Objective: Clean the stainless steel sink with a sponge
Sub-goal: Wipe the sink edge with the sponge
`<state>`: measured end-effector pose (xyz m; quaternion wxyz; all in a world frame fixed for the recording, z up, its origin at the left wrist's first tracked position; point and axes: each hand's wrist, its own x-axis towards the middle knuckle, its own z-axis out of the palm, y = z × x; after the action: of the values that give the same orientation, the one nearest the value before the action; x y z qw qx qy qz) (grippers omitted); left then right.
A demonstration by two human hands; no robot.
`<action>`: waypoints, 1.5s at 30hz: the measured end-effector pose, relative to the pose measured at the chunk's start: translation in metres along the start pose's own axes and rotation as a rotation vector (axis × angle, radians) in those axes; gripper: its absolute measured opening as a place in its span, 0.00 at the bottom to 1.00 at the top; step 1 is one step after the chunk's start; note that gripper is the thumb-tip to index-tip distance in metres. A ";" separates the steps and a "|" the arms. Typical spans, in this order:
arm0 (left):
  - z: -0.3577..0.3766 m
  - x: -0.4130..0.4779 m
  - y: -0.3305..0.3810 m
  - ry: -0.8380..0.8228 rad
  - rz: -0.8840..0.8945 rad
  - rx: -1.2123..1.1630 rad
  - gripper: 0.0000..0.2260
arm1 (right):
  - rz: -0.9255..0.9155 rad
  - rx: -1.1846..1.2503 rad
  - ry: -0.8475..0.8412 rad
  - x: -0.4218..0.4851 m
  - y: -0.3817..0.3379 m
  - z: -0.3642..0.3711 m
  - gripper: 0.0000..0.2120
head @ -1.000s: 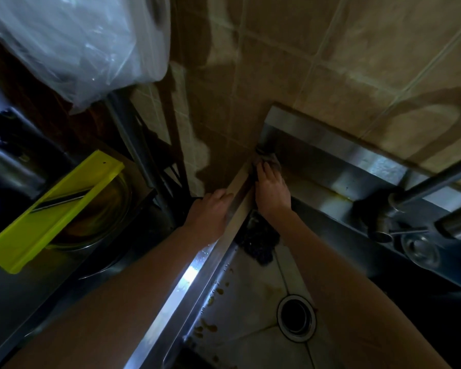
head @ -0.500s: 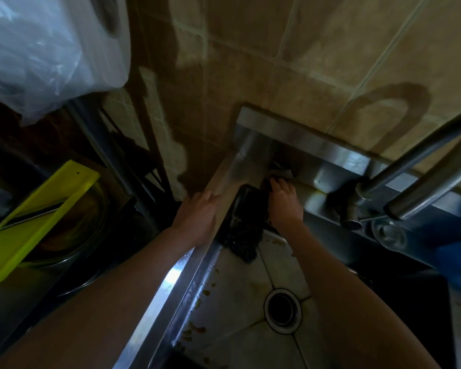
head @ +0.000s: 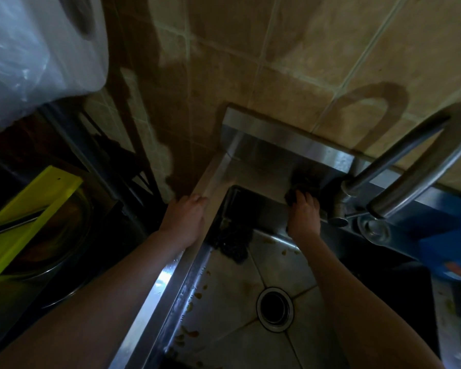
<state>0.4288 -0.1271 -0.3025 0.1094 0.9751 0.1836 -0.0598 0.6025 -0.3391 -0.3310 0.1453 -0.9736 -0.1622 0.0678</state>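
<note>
now right hand presses flat-fingered on the shapeless sponge beneath its fingertips, sink back edge; left hand flat on rim.

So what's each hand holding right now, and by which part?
Right hand covers the near top of a dark scrubbing sponge on the steel sink's back ledge; grip unclear. Left hand holds nothing, resting on the left rim.

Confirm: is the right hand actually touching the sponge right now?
Touching. The head view shows the right hand pressing its fingers flat on the dark sponge, which lies on the sink back ledge beside the faucet, with no gap between them.
</note>
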 end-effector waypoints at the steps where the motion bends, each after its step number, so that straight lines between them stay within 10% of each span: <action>1: 0.000 0.000 0.000 -0.001 -0.001 -0.004 0.19 | -0.031 0.019 0.012 0.002 -0.004 0.000 0.25; 11: 0.000 0.000 0.000 0.029 0.017 0.009 0.18 | -0.363 -0.025 -0.125 0.026 -0.062 0.011 0.25; 33: -0.001 -0.004 0.001 0.011 0.020 -0.030 0.16 | 0.132 -0.190 -0.113 -0.001 -0.011 -0.013 0.30; 45: -0.005 -0.002 0.002 -0.036 0.000 -0.049 0.17 | 0.028 -0.135 -0.121 -0.033 -0.017 -0.019 0.28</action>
<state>0.4280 -0.1288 -0.2971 0.1363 0.9709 0.1829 -0.0727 0.5702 -0.3397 -0.3051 0.0681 -0.9776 -0.1610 0.1174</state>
